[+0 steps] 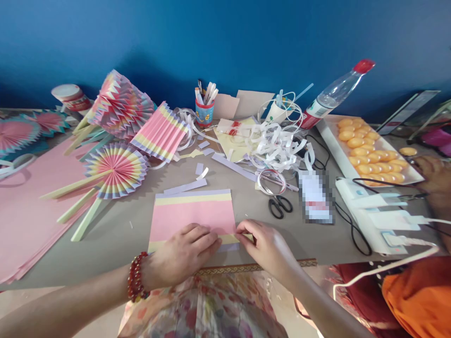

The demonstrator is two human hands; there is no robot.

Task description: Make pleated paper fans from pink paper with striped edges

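A pink paper sheet [193, 220] with yellow and lilac bands lies in front of me at the table's near edge. My left hand [192, 244] rests on its lower part, fingers lying flat; a red bead bracelet is on that wrist. At the sheet's lower right corner, my right hand [259, 239] pinches the end of a pale yellow paper strip [230, 237]. A lilac band [228, 247] shows below the yellow one. Just above the sheet lies a loose lilac strip [185, 187]. Black-handled scissors [280, 206] lie to the right of my right hand.
Left are a round pleated paper fan [118, 169], a pleated striped sheet [162, 131] and pink paper [31, 211]. Behind stand a pen cup [205, 112], curled white strips [278, 145] and a bottle [329, 98]. Right: a phone [316, 197], power strip [373, 220] and another person's hand [431, 171].
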